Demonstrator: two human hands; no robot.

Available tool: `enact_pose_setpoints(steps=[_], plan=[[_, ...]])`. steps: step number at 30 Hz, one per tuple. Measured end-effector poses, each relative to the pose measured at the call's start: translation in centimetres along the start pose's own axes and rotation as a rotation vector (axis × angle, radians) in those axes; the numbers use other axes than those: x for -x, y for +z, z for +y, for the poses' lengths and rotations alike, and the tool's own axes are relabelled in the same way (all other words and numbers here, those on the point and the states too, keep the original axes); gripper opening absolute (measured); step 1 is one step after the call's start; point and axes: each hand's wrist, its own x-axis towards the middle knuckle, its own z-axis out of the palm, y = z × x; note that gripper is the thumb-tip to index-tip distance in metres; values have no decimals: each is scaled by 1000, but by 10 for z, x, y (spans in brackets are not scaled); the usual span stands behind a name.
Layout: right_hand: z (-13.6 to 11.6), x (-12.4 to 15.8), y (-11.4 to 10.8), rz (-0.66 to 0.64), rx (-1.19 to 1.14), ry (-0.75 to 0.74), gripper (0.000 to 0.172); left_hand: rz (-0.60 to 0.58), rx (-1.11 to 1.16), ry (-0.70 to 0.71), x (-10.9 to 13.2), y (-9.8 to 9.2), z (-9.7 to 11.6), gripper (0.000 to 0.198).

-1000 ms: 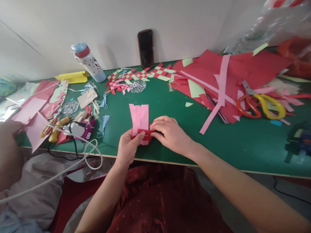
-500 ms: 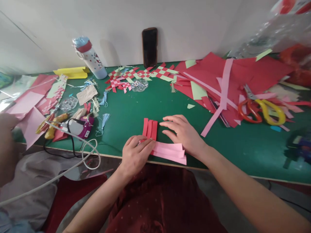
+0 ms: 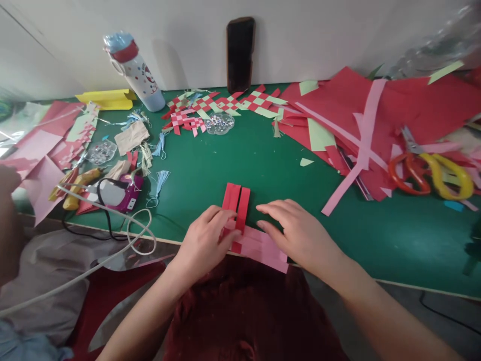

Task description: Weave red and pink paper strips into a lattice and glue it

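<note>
Red paper strips [image 3: 243,203] cross pink paper strips [image 3: 265,248] at the front edge of the table, with a small red patch showing where they meet. My left hand [image 3: 205,238] is closed over this crossing, thumb and fingers on the red strips; part of the crossing is hidden beneath it. Just right of the red strips, my right hand [image 3: 295,225] hovers with thumb and fingers apart. It holds nothing, and its thumb is close to the pink strips.
Woven paper pieces [image 3: 229,103] lie by the wall under a phone [image 3: 240,55]. A bottle [image 3: 137,72] leans left of them. Scissors [image 3: 430,168] rest by red sheets [image 3: 345,105] on the right. A blue tassel [image 3: 160,183] and cable [image 3: 139,240] are left; another person's arm [image 3: 8,225] shows there.
The red strips have parted, leaving a gap between them, and more of the pink strips shows. My right hand has shifted slightly right and down. The view has also shifted a little.
</note>
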Motion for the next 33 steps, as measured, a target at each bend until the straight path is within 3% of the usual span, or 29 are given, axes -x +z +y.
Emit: enact_pose_setpoints(steps=[4, 7, 9, 11, 13, 18, 21, 24, 28, 33], plan=[[-3, -20, 9, -18, 40, 86, 35, -124, 6, -114, -10, 6, 5, 34], [-4, -40, 12, -21, 76, 162, 43, -166, 0, -165, -13, 11, 7, 35], [-3, -50, 12, -30, 60, 199, 36, -165, 24, -187, -13, 13, 7, 35], [-3, -55, 10, -39, -8, 203, 18, -153, 64, -198, -12, 14, 6, 36], [-3, -53, 7, -15, -96, 170, 6, -140, 102, -202, -10, 15, 4, 38], [-11, -28, -6, 80, -336, -102, 6, -141, 191, -201, -7, 13, 1, 44], [-17, -16, -14, -33, -499, -279, 4, -164, 247, -165, -7, 11, 0, 33], [-16, -16, -16, -115, -611, -287, 8, -157, 259, -131, -6, 13, -1, 20], [-4, -33, -6, 29, -250, -4, 19, -108, 228, -133, -2, 16, 0, 20], [0, -50, 14, -4, 79, 6, 32, -75, 234, -88, -1, 15, 0, 18]])
